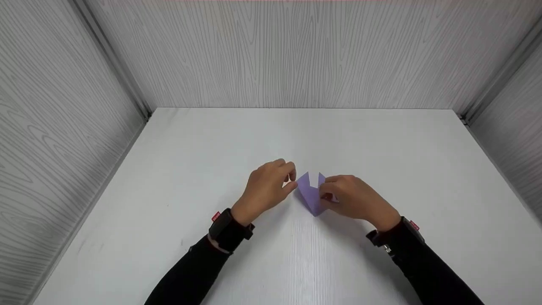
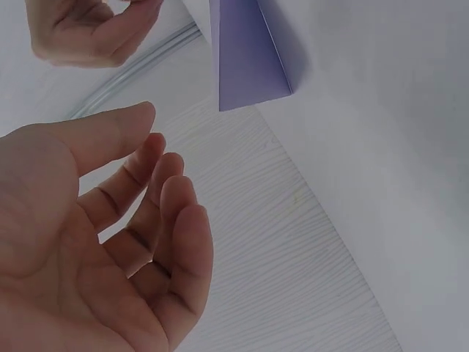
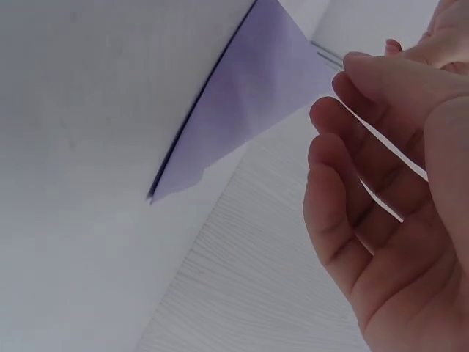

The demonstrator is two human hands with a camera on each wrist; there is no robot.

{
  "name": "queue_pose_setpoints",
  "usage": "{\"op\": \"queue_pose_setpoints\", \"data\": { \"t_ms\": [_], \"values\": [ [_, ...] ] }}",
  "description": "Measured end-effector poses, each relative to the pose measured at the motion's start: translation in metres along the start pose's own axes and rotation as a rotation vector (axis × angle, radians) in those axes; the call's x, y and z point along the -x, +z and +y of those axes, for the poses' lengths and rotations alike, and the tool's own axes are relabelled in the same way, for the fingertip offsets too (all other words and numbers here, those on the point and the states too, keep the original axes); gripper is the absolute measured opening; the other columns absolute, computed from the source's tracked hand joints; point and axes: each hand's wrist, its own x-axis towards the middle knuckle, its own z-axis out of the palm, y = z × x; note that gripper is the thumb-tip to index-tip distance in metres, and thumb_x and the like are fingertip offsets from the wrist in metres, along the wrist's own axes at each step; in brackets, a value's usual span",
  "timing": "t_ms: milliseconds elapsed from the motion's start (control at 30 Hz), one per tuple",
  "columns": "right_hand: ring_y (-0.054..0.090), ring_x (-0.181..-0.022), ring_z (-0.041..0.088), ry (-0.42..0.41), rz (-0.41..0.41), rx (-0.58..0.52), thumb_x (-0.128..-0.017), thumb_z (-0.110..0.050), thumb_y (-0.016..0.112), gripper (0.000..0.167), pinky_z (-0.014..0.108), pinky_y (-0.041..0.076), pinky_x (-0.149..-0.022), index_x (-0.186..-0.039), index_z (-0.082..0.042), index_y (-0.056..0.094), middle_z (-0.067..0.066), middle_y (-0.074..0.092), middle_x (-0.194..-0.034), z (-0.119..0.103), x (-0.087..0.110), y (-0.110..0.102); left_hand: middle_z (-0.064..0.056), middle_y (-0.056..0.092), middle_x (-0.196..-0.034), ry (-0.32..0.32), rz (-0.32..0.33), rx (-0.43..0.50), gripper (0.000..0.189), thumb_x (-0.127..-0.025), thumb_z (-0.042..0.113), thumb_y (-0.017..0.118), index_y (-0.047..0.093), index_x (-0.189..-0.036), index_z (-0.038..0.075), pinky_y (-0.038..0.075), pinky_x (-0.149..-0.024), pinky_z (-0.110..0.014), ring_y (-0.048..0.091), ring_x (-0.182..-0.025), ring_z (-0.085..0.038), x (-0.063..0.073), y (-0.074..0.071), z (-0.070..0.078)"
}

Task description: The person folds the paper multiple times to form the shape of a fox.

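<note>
A folded sheet of purple paper stands on the white tabletop, with two points upward and one toward the person. My right hand pinches its right side; in the right wrist view, the thumb and forefinger of the right hand meet at a corner of the purple paper. Just left of the paper is my left hand, its fingers loosely bent. In the left wrist view, nothing lies between the thumb and fingers of the left hand, and the purple paper is apart from them.
The white tabletop reaches a grey wood-grain panel at the back. Similar side panels stand at the left and right. Both wrists wear black bands.
</note>
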Motion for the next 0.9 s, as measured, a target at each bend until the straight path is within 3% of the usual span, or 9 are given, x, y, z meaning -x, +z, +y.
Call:
{"op": "queue_pose_setpoints", "data": {
  "t_ms": [167,300,400,567,900],
  "values": [
    [0.053,-0.062,0.008,0.173,-0.022,-0.003,-0.09,-0.004,0.08,0.012,0.026,0.046,-0.057,-0.082,-0.01,0.073,-0.004,0.064,-0.071,0.011,0.006,-0.015,-0.001,0.063,-0.095,0.078,-0.012,-0.038,0.018,-0.092,0.023,0.085,0.07,-0.097,0.014,0.046,-0.07,-0.028,0.055,-0.084,-0.018,-0.001,0.01,0.006],
    [0.05,-0.058,0.008,0.344,-0.106,-0.032,-0.094,-0.011,0.076,0.016,0.027,0.042,-0.054,-0.079,-0.01,0.072,-0.005,0.061,-0.067,0.02,0.011,-0.022,0.0,0.062,-0.099,0.131,-0.002,-0.139,0.021,-0.09,0.025,0.088,0.071,-0.1,0.017,0.045,-0.075,-0.03,0.052,-0.089,-0.019,-0.002,0.022,0.01],
    [0.048,-0.058,0.01,0.424,-0.156,-0.063,-0.095,-0.014,0.074,0.021,0.028,0.04,-0.054,-0.074,-0.011,0.07,-0.004,0.057,-0.064,0.024,0.014,-0.024,0.001,0.063,-0.102,0.163,0.018,-0.214,0.021,-0.089,0.026,0.088,0.072,-0.1,0.02,0.045,-0.076,-0.03,0.053,-0.092,-0.019,-0.002,0.03,0.014],
    [0.045,-0.059,0.012,0.472,-0.199,-0.085,-0.096,-0.017,0.072,0.027,0.029,0.036,-0.055,-0.07,-0.012,0.065,-0.005,0.05,-0.064,0.026,0.016,-0.021,0.002,0.063,-0.103,0.164,-0.009,-0.261,0.018,-0.09,0.029,0.086,0.072,-0.098,0.021,0.042,-0.076,-0.03,0.053,-0.093,-0.018,-0.005,0.041,0.023],
    [0.042,-0.061,0.011,0.484,-0.212,-0.077,-0.093,-0.015,0.071,0.027,0.029,0.033,-0.055,-0.069,-0.012,0.06,-0.006,0.045,-0.063,0.021,0.014,-0.012,-0.001,0.062,-0.1,0.059,-0.142,-0.277,0.026,-0.09,0.039,0.084,0.069,-0.096,0.019,0.035,-0.072,-0.03,0.054,-0.091,-0.02,-0.007,0.055,0.029]
  ]
}}
